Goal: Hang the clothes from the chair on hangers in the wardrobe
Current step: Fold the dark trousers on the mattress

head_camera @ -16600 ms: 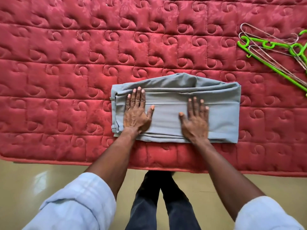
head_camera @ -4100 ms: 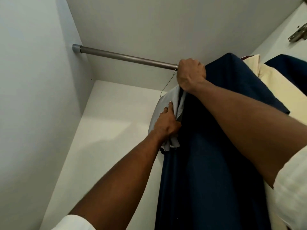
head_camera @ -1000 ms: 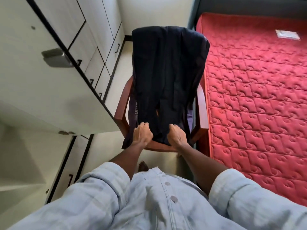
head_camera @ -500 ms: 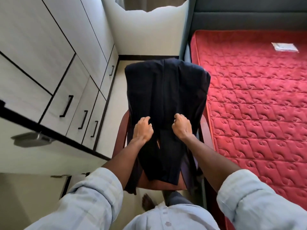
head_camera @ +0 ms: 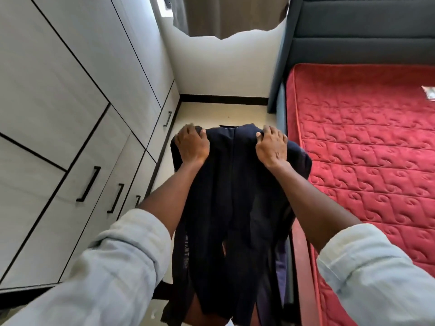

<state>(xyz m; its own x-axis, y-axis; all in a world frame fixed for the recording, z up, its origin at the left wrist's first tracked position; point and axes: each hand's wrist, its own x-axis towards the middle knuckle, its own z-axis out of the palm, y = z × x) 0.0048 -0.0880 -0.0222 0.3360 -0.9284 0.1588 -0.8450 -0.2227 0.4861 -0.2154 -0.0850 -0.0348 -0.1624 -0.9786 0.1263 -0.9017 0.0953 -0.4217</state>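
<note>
Both hands, left (head_camera: pixel 191 147) & right (head_camera: pixel 271 147), fingers curled gripping dark garment (head_camera: pixel 233 196); lettering unreadable.

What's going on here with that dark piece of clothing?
A person in a pale blue shirt holds up a dark navy garment by its top edge, the left hand gripping one corner and the right hand the other. It hangs between a white wardrobe and a red quilted mattress, not yet on a hanger.

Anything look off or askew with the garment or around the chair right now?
Nothing stands out. Both hands, left hand and right hand, grip the top of the dark garment, which hangs straight. Wardrobe doors look shut; the red mattress lies flat.
</note>
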